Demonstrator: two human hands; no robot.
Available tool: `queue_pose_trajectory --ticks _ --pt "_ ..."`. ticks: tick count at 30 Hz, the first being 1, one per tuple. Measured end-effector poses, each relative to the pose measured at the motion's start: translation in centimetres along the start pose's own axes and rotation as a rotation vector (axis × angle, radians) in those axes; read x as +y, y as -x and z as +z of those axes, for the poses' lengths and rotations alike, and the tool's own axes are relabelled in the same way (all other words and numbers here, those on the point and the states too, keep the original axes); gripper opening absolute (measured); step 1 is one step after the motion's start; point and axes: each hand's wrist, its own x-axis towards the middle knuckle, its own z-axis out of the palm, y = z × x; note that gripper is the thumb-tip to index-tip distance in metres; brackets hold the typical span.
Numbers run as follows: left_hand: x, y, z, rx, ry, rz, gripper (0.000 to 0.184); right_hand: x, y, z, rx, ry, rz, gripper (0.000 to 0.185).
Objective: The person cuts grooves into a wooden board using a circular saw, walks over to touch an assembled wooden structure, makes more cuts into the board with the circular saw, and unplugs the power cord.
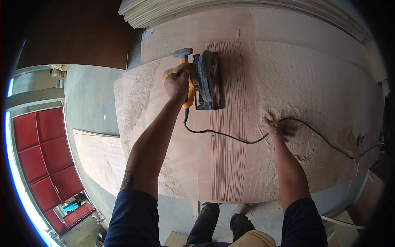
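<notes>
Yellow and black, a circular saw [207,80] sits just to the right of our left grip [177,86], whose fingers are clamped around its handle. Its base plate [218,101] rests on a plywood panel [187,148], over the left part of a band of close, parallel grooves [226,168] that runs toward us. Just below the left grip, a dark cord [234,139] leaves the saw and curves across to our right grip [276,127], which is low over the panel; we see it meet the cord, but cannot tell whether the fingers close on it. Pale sawdust [288,82] lies around the right grip and thickly above it. Further off, to the lower left of the left grip, we see another plywood sheet [98,154]. Well above both grips is a stack of sheets [154,12], and red panels [51,142] stand far to the left of them.
</notes>
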Motion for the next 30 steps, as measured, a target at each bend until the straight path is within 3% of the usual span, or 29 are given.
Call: queue_pose_trajectory --ticks 2,5,8,10,13,17,19,21,22,24,27,28,30 --pt "0.8 -1.1 0.6 0.01 0.007 0.035 0.033 1.9 -2.5 1.2 -0.012 -0.007 -0.006 0.133" --pt "2.1 -2.8 1.0 -0.016 -0.001 -0.01 0.032 0.2 -0.6 0.3 -0.027 0.026 -0.004 0.13" --pt "3.1 -4.6 1.6 -0.051 0.048 -0.036 0.039 -3.8 4.5 -2.2 -0.011 0.137 0.152 0.122" --pt "3.3 -5.9 2.2 -0.017 -0.01 0.028 0.033 -3.8 4.9 -2.8 -0.055 0.112 0.125 0.122" --pt "3.9 -7.8 3.1 -0.015 0.011 0.037 0.033 -2.8 3.3 -1.5 -0.035 0.126 0.151 0.123" --pt "4.6 -10.2 4.2 0.015 -0.03 0.07 0.033 -1.6 2.2 -1.1 -0.042 0.059 0.151 0.14" --pt "4.9 -11.5 4.6 -0.061 0.037 -0.037 0.041 -2.3 2.4 -1.1 -0.078 0.044 0.17 0.14" --pt "5.3 -12.5 5.1 -0.051 0.041 -0.028 0.041 -1.3 1.4 0.7 0.196 0.193 0.271 0.14" --pt "5.5 -13.0 5.3 -0.039 0.044 -0.022 0.042 -1.0 1.4 0.5 0.197 0.191 0.268 0.14" --pt "6.3 -13.7 5.6 -0.019 0.038 0.009 0.042 -0.6 1.6 -0.3 0.019 0.138 0.163 0.139" --pt "7.5 -14.7 6.0 0.005 0.012 0.033 0.043 0.5 0.6 -0.2 -0.038 0.051 0.074 0.133" --pt "7.8 -15.2 6.2 0.011 -0.012 0.028 0.043 0.1 0.8 -0.1 -0.038 0.053 0.074 0.133" --pt "8.0 -16.4 6.7 0.038 -0.037 0.053 0.04 -0.9 1.8 0.4 0.19 0.182 0.177 0.118"
